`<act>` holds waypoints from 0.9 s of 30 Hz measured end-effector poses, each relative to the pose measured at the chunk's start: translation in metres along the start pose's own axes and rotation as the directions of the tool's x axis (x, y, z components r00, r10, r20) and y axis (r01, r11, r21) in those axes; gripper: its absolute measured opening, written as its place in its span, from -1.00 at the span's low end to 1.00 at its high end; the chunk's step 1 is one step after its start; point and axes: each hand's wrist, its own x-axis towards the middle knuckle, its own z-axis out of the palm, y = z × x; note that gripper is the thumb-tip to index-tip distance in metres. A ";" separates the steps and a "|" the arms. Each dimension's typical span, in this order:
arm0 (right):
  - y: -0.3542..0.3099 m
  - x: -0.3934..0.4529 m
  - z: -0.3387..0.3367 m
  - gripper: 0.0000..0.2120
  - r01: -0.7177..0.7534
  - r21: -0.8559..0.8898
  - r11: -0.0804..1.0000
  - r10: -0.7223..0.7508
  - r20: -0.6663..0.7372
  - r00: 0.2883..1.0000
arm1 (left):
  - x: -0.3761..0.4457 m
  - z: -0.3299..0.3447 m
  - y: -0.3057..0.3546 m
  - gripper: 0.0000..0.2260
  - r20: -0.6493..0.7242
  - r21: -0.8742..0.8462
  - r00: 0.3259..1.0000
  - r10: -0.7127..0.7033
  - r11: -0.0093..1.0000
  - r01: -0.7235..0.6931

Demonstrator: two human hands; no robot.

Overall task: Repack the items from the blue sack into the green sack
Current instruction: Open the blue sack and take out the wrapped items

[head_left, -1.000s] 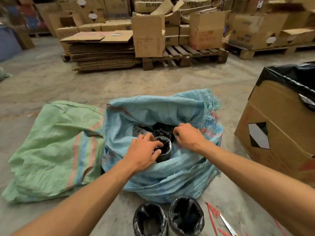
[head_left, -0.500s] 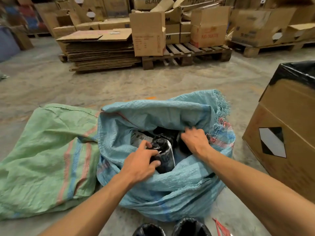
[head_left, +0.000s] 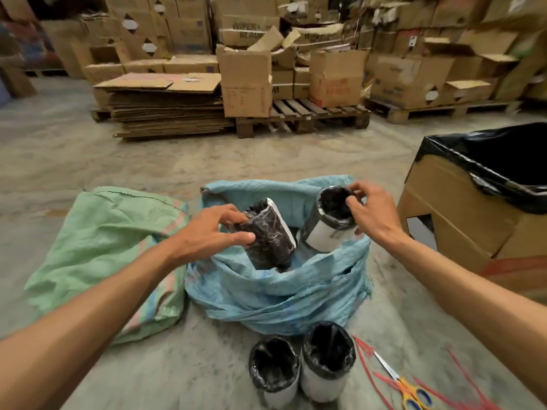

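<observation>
I have both hands over the crumpled blue woven-plastic sack (head_left: 275,288), whose mouth gapes open at the centre of my view. My left hand (head_left: 207,235) is wrapped round a white cylindrical roll bagged in black plastic film (head_left: 268,232): the thumb lies along its near flank and the fingers curl over the far top edge at about ten o'clock of the roll, which is tilted with its lower end still down in the sack mouth. My right hand (head_left: 373,214) pinches the rim of a second white roll with a black plastic liner folded over its top (head_left: 331,223); the fingertips hook over the lip at three o'clock, and the body of the roll stands nearly upright, low in the sack mouth.

I judge these rolls to be stiff through the core but slick on the outside, since the film is glossy and wrinkled and may slide under a squeeze. Weight I cannot read, so I would favour a full wrap round the barrel over a rim pinch, which may only tug the liner loose.

The flat pale-green woven sack with faded stripes (head_left: 109,255) lies at nine o'clock of the blue one, touching it, its mouth not visibly opened. Two more film-lined white rolls (head_left: 302,371) stand on the concrete floor (head_left: 183,365) at six o'clock, outside both sacks.
</observation>
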 end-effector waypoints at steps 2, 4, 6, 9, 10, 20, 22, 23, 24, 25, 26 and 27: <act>-0.008 -0.025 -0.024 -0.85 -0.055 0.039 0.998 0.054 0.031 0.998 | -0.019 0.003 0.009 -0.93 0.118 -0.002 0.991 0.066 0.998 -0.066; -0.008 -0.047 -0.047 -0.85 -0.092 0.033 0.995 0.091 0.039 0.995 | -0.034 0.012 0.018 -0.81 0.218 -0.002 0.967 0.129 0.991 -0.132; -0.002 -0.067 -0.066 -0.84 -0.115 -0.022 0.993 0.115 0.021 0.993 | -0.045 0.024 0.025 -0.78 0.327 0.019 0.928 0.178 0.981 -0.195; 0.013 -0.090 -0.085 -0.84 -0.132 -0.134 0.982 0.133 -0.004 0.991 | -0.057 0.043 0.032 -0.96 0.482 0.063 0.846 0.228 0.954 -0.294; 0.018 -0.096 -0.088 -0.84 -0.147 -0.155 0.977 0.148 -0.007 0.989 | -0.061 0.050 0.035 -0.93 0.511 0.071 0.823 0.249 0.942 -0.329; 0.085 -0.163 -0.031 -0.82 -0.253 -0.278 0.927 0.336 0.314 0.888 | -0.101 0.134 0.044 -0.69 0.753 0.174 0.603 0.264 0.804 -0.569; 0.091 -0.169 -0.018 -0.81 -0.263 -0.274 0.925 0.350 0.347 0.870 | -0.108 0.153 0.038 -0.68 0.768 0.197 0.592 0.243 0.791 -0.580; 0.094 -0.171 -0.013 -0.81 -0.258 -0.283 0.924 0.350 0.348 0.870 | -0.113 0.163 0.034 -0.68 0.763 0.213 0.599 0.243 0.781 -0.587; 0.098 -0.173 -0.009 -0.82 -0.247 -0.306 0.919 0.348 0.340 0.874 | -0.116 0.175 0.031 -0.69 0.755 0.239 0.615 0.229 0.777 -0.583; 0.101 -0.174 -0.006 -0.83 -0.225 -0.334 0.915 0.337 0.328 0.883 | -0.120 0.185 0.028 -0.69 0.741 0.269 0.638 0.210 0.777 -0.569; 0.104 -0.176 -0.004 -0.84 -0.198 -0.363 0.911 0.320 0.318 0.892 | -0.124 0.195 0.026 -0.70 0.726 0.300 0.662 0.187 0.780 -0.549; 0.107 -0.177 -0.002 -0.85 -0.160 -0.389 0.907 0.291 0.304 0.907 | -0.127 0.202 0.024 -0.71 0.703 0.327 0.689 0.176 0.780 -0.533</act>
